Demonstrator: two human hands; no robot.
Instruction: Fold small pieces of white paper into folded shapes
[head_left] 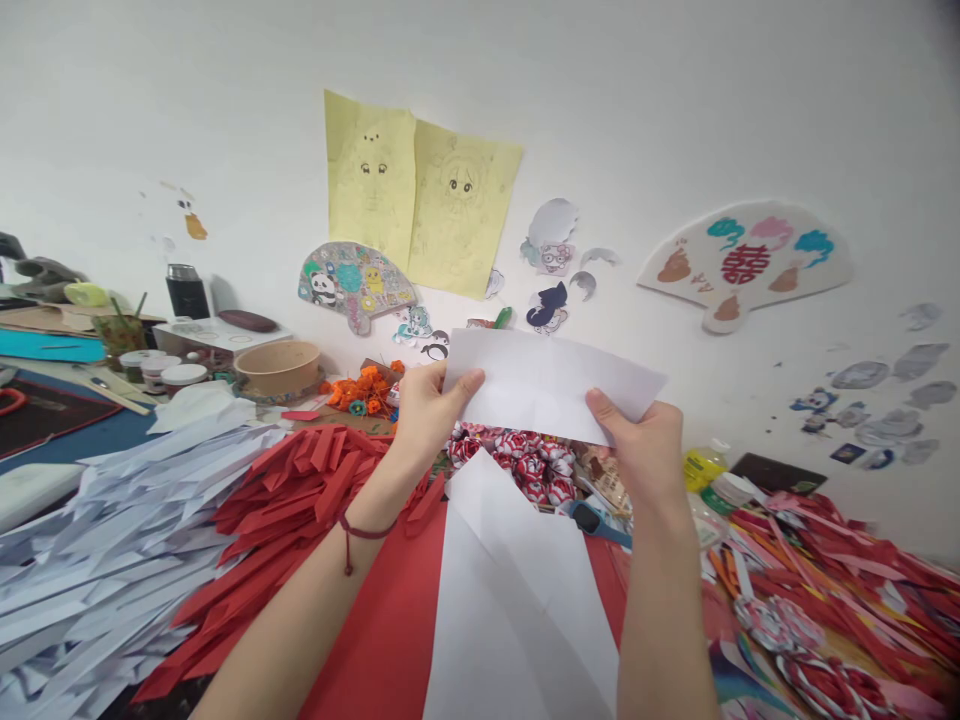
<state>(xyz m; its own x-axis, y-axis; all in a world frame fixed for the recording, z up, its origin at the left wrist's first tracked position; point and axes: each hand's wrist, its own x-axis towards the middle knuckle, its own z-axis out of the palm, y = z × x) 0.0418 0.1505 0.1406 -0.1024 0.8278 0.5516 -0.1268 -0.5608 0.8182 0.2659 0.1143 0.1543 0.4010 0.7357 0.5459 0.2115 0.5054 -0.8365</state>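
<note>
White paper strip [541, 388], slightly bowed; ends within closed grip of left hand [429, 405], right hand [649, 438].

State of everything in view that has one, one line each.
Sheet: raised, slightly curved
Left hand: gripping sheet
Right hand: gripping sheet
Lower paper: lying over red paper
Red strips: folded, heaped
White strips: folded, heaped
Jars: lidded
Bowl: uncovered
Thermos: upright
Yellow drawings: up on wall
Fans: up on wall
Watch: screen dark
</note>
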